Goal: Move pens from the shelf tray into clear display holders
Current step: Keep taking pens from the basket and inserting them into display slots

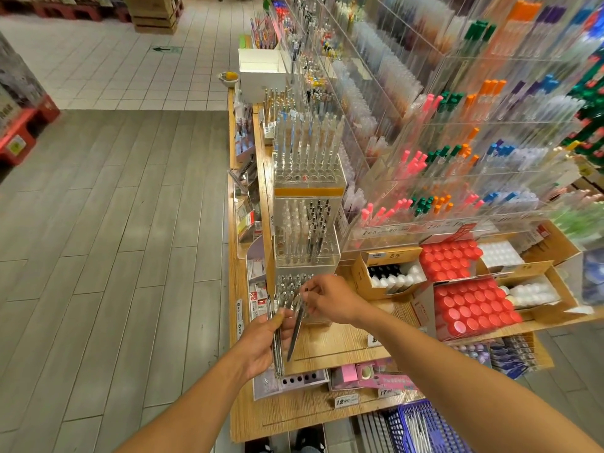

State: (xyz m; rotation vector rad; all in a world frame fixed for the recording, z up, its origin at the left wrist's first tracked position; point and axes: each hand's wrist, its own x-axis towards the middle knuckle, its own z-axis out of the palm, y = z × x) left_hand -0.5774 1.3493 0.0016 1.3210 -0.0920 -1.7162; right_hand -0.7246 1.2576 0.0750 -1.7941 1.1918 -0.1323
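Note:
My left hand (pixel 264 341) grips a bunch of clear-barrelled pens (pixel 277 351), held upright just in front of the wooden shelf edge. My right hand (pixel 330 297) pinches the top of a single dark pen (pixel 295 335) that slants down towards the bunch. Both hands hover at the lowest clear display holder (pixel 291 291), whose holes hold several silver-topped pens. Above it stand two more clear holders (pixel 305 237), the middle one with black and white pens, the top one (pixel 309 161) with tall pale pens. No shelf tray can be made out.
The wooden shelf (pixel 333 341) carries cardboard boxes of red-capped bottles (pixel 474 305) and white bottles (pixel 395 276) to the right. Tall acrylic racks of coloured pens (pixel 457 152) rise behind. A blue basket (pixel 421 426) sits below. Grey floor (pixel 114 240) lies to the left.

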